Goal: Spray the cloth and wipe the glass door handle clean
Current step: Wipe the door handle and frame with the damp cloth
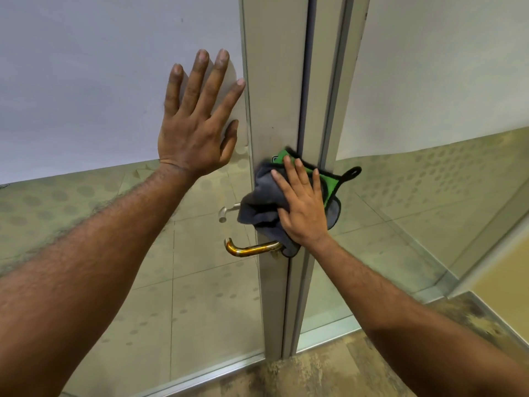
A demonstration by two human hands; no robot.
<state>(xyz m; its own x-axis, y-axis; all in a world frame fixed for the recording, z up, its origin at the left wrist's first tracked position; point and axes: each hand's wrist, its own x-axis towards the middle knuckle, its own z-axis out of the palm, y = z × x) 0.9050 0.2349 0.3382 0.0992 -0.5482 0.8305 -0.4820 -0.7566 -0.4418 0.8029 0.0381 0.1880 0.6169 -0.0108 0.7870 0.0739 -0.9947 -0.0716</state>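
My right hand (302, 206) presses a grey and green cloth (259, 202) flat against the metal door frame (272, 104), just above the brass lever handle (249, 249). The cloth's lower edge hangs over the handle's base. Its black loop (352, 172) sticks out to the right. My left hand (197, 121) lies flat with fingers spread on the frosted glass door panel (100, 67), left of the frame. A second, silver handle (227, 212) shows through the glass on the far side. No spray bottle is in view.
A second glass panel (429, 81) stands to the right of the frame, with a tiled floor (200, 296) visible through the clear lower glass. A mottled brown floor (329, 368) runs along the bottom on my side.
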